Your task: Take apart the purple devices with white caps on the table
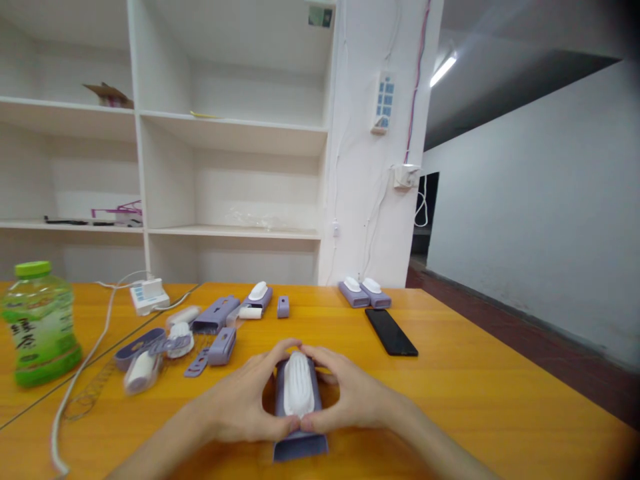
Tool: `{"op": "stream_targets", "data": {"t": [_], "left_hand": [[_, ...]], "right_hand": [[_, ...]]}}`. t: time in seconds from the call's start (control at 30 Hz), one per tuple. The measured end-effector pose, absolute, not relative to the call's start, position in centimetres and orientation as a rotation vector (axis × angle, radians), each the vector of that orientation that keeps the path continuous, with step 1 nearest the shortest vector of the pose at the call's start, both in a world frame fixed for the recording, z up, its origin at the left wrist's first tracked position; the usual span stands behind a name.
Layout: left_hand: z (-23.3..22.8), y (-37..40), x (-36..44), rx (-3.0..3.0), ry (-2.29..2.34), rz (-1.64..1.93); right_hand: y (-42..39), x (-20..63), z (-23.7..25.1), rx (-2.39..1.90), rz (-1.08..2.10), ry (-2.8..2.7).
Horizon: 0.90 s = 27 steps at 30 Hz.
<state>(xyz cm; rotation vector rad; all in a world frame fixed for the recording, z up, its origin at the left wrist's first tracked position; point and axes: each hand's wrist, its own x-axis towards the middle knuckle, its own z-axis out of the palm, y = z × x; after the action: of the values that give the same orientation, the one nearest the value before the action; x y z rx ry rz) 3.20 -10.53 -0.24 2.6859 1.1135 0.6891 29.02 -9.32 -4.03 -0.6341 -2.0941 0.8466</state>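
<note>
In front of me on the table lies a purple plastic case (303, 447), its open end toward me. On top of it sits a white ribbed, oval pad (299, 387). My left hand (250, 397) and my right hand (350, 393) curve around the pad from both sides. Both thumbs meet at its near end, and the index fingertips meet at its far end. The fingers are closed on the piece; the lower ones are partly hidden.
Loose purple parts (223, 345) and a white roll (143, 372) lie left. Two finished-looking purple cases (353, 295) stand at the back. A black phone (391, 332) lies right. A green-lidded bottle (43, 327), a power strip (149, 297) and a cable (85, 373) are at left.
</note>
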Motion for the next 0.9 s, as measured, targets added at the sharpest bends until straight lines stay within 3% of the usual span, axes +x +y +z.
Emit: {"op": "stream_targets", "data": {"t": [0.37, 0.6, 0.9], "left_hand": [[-1.6, -11.4, 4.9, 2.679, 1.218, 0.812], [-1.6, -12.0, 5.4, 2.710, 1.254, 0.780], [-2.4, -11.4, 6.1, 2.586, 1.272, 1.036]], "right_hand": [[-10.3, 28.2, -3.7, -0.675, 0.389, -2.244], [-10.2, 27.9, -3.5, -0.645, 0.338, -2.275], [-8.7, 26.4, -6.0, -0.610, 0.258, -2.142]]}}
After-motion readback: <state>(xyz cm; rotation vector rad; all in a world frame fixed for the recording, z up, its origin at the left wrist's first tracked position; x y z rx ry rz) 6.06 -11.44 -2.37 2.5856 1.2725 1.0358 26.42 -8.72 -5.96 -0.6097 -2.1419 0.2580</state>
